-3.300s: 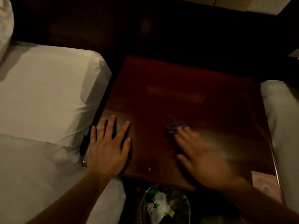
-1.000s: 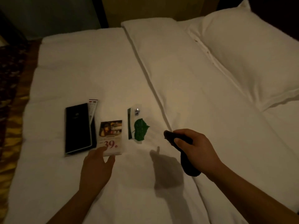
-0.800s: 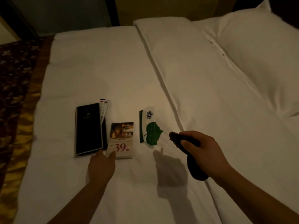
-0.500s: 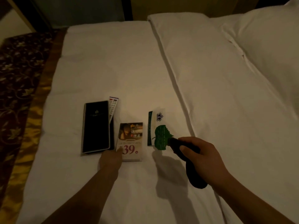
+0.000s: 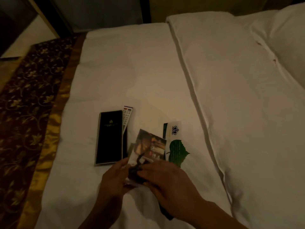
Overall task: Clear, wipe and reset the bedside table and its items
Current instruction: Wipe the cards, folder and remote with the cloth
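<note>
I count four items on the white bed: one black folder, one remote tucked under its right edge, one photo card, one green leaf card with a crown logo, lettering too small to read. My left hand pinches the photo card's near edge, tilted up; my right hand grips a dark cloth against it, covering the card's lower print. Patterned runner far left, pillow far right
</note>
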